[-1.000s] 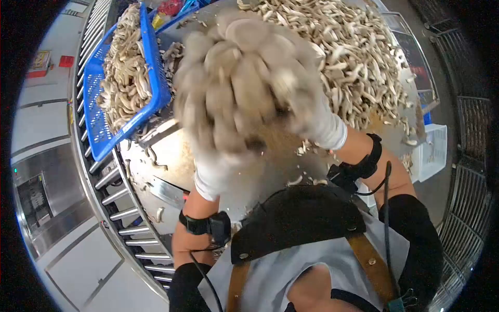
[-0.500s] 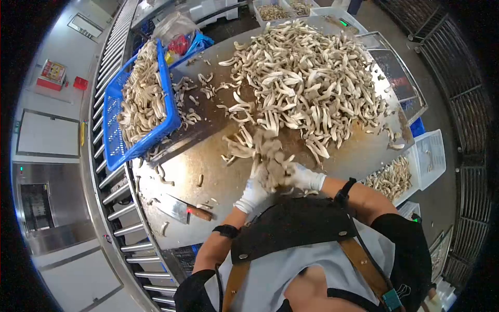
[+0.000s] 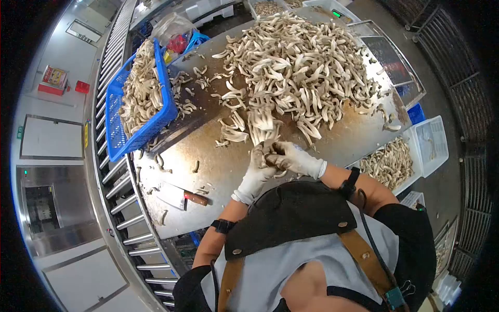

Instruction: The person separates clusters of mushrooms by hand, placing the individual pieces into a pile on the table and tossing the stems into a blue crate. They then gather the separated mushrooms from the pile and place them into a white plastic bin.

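Both of my hands wear white gloves and meet at the near edge of the metal table. My left hand (image 3: 254,176) is closed on some brown-capped mushrooms (image 3: 270,151). From the other side, my right hand (image 3: 301,160) grips the same small bunch, fingers bent around it. A cluster of pale-stemmed mushrooms (image 3: 261,124) lies on the table just beyond my fingers. Farther off rises a large heap of loose mushrooms (image 3: 306,67). To the left of my left hand, a cleaver (image 3: 174,196) with a wooden handle rests flat.
A blue plastic basket (image 3: 170,112) full of mushrooms stands at the left, beside a roller conveyor (image 3: 129,222). On the right, a white bin (image 3: 416,169) holds more mushrooms. Scattered mushroom pieces lie around the metal table (image 3: 218,174). Plastic bags (image 3: 174,28) sit behind the basket.
The loose, blurred mushrooms between my hands are now a smaller bunch gripped close. A pale-stemmed cluster now lies just beyond my fingers. The view has shifted slightly.
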{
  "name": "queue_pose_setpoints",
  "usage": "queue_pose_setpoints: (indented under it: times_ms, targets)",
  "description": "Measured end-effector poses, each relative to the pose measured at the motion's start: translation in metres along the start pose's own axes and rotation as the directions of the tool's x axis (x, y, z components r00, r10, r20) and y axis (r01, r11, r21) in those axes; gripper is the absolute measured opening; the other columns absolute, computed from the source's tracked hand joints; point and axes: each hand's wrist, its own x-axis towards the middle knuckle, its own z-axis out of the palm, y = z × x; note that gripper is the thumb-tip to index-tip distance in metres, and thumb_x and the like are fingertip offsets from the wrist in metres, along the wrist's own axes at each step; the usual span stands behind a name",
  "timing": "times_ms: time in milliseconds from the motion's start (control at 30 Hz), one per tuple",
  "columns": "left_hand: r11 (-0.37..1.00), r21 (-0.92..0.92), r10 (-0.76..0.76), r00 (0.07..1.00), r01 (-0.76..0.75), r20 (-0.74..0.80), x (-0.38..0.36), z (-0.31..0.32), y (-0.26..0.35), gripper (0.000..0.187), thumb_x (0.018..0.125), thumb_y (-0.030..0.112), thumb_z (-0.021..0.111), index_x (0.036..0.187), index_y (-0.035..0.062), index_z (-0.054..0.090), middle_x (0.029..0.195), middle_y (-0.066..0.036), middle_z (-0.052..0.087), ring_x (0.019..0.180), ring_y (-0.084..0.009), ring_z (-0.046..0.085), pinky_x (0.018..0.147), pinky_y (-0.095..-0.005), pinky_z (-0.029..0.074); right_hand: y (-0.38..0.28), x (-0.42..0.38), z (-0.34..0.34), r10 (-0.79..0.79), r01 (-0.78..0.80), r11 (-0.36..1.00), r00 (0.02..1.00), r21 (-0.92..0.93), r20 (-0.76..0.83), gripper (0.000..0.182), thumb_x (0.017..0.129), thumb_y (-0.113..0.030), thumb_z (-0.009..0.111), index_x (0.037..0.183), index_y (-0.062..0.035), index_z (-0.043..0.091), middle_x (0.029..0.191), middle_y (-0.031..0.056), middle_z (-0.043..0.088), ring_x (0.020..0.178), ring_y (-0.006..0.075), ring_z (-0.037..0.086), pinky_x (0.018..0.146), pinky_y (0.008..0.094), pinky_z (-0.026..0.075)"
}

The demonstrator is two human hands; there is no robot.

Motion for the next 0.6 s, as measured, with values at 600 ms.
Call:
queue_pose_setpoints:
  times_ms: [600]
  targets:
    - [0.884, 0.398, 0.321, 0.938, -0.246, -0.133, 0.021, 0.040, -0.029, 0.057, 0.082, -0.007, 0.060, 0.132, 0.0073, 0.038, 0.115, -0.008, 0.054, 0.088, -0.0176, 0.061, 0.073, -0.0291, 0.054, -0.012, -0.031, -0.049, 0.103, -0.103, 0.911, 0.994, 0.400, 0.022, 0.047, 0.095, -0.033, 0.058, 0.121, 0.0028, 0.043, 0.090, 0.0108, 0.062, 0.076, 0.0164, 0.062, 0.073, 0.0304, 0.052]
